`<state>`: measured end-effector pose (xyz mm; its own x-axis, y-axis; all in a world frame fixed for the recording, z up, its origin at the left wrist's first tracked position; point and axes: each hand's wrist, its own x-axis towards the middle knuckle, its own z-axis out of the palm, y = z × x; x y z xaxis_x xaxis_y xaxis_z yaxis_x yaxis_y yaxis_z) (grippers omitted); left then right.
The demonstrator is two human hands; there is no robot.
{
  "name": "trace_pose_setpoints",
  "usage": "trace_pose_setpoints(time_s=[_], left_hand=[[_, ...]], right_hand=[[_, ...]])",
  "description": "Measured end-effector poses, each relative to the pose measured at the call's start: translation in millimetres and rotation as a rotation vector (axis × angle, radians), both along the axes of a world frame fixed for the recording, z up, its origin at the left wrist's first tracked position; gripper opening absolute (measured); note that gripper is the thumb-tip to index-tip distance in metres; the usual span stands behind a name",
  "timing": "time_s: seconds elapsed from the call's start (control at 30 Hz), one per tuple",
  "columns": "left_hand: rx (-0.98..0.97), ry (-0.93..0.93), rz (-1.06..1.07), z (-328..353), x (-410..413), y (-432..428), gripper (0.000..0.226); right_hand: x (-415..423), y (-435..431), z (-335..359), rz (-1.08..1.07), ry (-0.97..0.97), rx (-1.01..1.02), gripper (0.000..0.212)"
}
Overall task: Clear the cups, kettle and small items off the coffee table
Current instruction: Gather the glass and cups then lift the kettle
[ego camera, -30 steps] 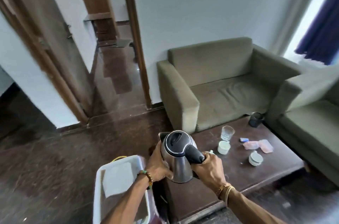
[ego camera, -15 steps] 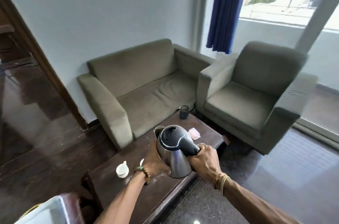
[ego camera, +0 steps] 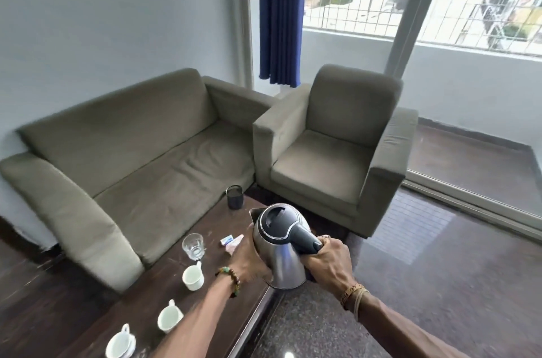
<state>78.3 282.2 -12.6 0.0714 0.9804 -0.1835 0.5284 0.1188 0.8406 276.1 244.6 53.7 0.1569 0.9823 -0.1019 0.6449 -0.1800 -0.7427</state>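
A steel kettle [ego camera: 278, 252] with a black lid and handle hangs above the right edge of the dark coffee table [ego camera: 152, 305]. My right hand [ego camera: 330, 262] grips its handle and my left hand [ego camera: 249, 259] presses against its body. On the table stand a clear glass [ego camera: 193, 246], three white cups [ego camera: 192, 277] [ego camera: 169, 319] [ego camera: 118, 344], a dark holder [ego camera: 235, 196], a small blue-white packet [ego camera: 227, 239] and pink sachets [ego camera: 236, 243], partly hidden by my left hand.
An olive two-seat sofa [ego camera: 132, 158] runs along the table's far side. A matching armchair [ego camera: 334, 152] stands to the right. Behind it are a blue curtain [ego camera: 280, 14] and a big window. Polished dark floor [ego camera: 440, 284] lies to the right.
The view has swung right, away from the doorway and the white bin, towards the window. The kettle stays in both hands and now sits over the table's right edge.
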Motion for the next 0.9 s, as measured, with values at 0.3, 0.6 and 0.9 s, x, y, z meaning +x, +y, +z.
trace_pose_setpoints(time_s=[0.3,0.6,0.9], left_hand=[[-0.010,-0.093,-0.107,-6.2,30.0,77.2,0.120],[-0.055,-0.069,0.038,-31.5,49.8,113.6,0.117],[-0.081,-0.049,0.189,-16.8,52.2,149.2,0.124]], right_hand=[[33.6,64.1,-15.4,-0.052,-0.028,-0.007,0.022],[55.5,133.1,-44.2,0.113,-0.090,-0.057,0.031],[56.3,202.6,-41.0,0.280,0.043,-0.061,0.035]])
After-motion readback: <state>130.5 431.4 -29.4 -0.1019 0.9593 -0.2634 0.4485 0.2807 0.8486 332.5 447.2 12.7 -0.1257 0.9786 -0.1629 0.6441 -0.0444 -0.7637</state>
